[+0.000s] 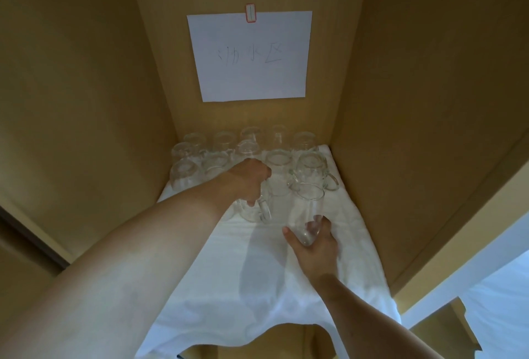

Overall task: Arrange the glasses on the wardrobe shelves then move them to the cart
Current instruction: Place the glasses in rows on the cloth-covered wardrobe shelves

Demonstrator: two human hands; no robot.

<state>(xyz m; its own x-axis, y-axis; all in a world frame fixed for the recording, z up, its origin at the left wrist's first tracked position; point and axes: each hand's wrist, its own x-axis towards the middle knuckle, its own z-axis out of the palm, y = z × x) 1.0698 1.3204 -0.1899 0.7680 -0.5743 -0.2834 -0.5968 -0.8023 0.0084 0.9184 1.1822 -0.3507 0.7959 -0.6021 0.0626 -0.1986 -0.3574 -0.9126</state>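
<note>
Clear glass is everywhere at the middle of the frame: rows of glasses [249, 146] stand on a white cloth [223, 287] that covers the wardrobe shelf [312, 338] and hangs over its front edge at the bottom of the frame. Most of them crowd the back of the shelf, close together, just below centre; several look upside down, though the blur makes it hard to tell for each one. A handled mug [312, 169] sits right of centre, its handle pointing toward the right wall.

The left hand [249, 179] reaches in from the lower left, its arm crossing the frame diagonally. Its grip is narrow, fingers curled down over a glass mug [257, 209] at the centre, with the mug's handle showing just below the knuckles. The right hand [313, 244] comes up from the lower right and holds a tall tumbler [307, 215] by its lower end, thumb on the left side and fingers wrapped behind; the tumbler leans away from the camera, just right of the mug and in front of the rows.

On the back panel, in the upper centre, a white sheet of paper [249, 56] with faint handwritten characters is fixed by a small red-edged label [250, 13] at its top edge. Tan wooden walls [86, 101] close in left and right
</note>
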